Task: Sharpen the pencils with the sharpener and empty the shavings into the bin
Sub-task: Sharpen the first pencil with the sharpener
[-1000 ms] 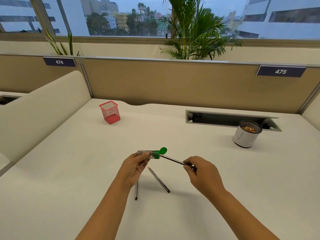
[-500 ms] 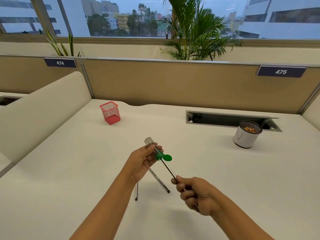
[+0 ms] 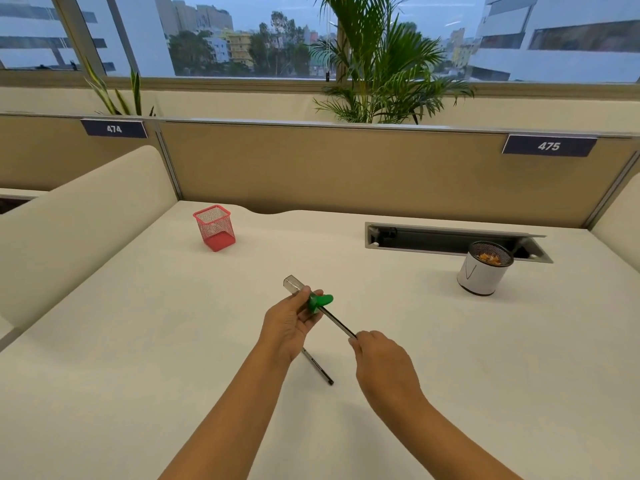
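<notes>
Near the middle of the smooth cream table (image 3: 450,341), the left hand (image 3: 289,325) grips a clear tube-shaped sharpener (image 3: 300,289) with a green cap, while the right hand (image 3: 382,358) pinches the end of a thin dark pencil (image 3: 337,322) set into it. Another slim pencil (image 3: 318,368) lies on the table beneath the hands. Toward the far right edge stands a round white bin (image 3: 479,277) holding orange shavings, and a red wire-mesh cup (image 3: 214,228) sits toward the far left corner.

Left hand (image 3: 289,325) gripping clear sharpener (image 3: 300,292) with green cap (image 3: 320,302); right hand (image 3: 379,358) pinching pencil (image 3: 337,321) seated in it. Second pencil (image 3: 318,367) flat on desk (image 3: 138,341). Red mesh holder (image 3: 214,228) far left, white bin (image 3: 483,268) with shavings far right
</notes>
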A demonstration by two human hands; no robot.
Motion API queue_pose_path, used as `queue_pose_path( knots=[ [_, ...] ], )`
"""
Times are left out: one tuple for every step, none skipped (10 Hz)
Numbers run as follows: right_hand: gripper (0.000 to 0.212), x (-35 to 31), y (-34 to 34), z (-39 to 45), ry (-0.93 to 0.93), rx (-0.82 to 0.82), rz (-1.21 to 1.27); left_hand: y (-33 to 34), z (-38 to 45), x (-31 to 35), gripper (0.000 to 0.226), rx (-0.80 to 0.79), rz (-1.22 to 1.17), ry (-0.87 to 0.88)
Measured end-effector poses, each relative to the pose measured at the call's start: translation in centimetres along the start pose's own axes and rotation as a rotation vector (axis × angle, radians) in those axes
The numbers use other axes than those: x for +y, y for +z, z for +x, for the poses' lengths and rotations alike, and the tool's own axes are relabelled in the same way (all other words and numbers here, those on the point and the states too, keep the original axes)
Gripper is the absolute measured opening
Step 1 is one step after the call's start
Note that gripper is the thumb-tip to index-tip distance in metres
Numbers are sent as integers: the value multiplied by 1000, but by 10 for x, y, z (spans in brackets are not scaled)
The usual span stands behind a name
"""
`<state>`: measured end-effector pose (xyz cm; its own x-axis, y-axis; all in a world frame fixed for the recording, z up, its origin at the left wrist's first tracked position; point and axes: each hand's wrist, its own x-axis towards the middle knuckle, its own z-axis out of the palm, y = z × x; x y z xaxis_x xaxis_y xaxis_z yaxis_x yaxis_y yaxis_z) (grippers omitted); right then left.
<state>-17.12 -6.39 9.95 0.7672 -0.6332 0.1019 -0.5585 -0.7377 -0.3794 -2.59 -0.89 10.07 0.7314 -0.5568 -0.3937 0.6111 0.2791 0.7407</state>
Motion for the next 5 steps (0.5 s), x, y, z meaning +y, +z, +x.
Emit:
queue_pose_path(
  knots=[
    [33,1,-10,2,311,-298,607,-4,-4,-5,10,-76,38,-13],
    [25,7,-24,12,899,-814,1718,-8,-5,3,14,-186,-25,-78],
    [28,7,-21,13,888,-780,1720,-9,0,6,12,-154,-8,-92],
    [32,-5,-18,12,512,-478,1015,-9,6,1,11,-55,21,-90],
    [19,-5,-12,14,121,-95,419,-9,9,1,10,21,15,-79]
  ],
)
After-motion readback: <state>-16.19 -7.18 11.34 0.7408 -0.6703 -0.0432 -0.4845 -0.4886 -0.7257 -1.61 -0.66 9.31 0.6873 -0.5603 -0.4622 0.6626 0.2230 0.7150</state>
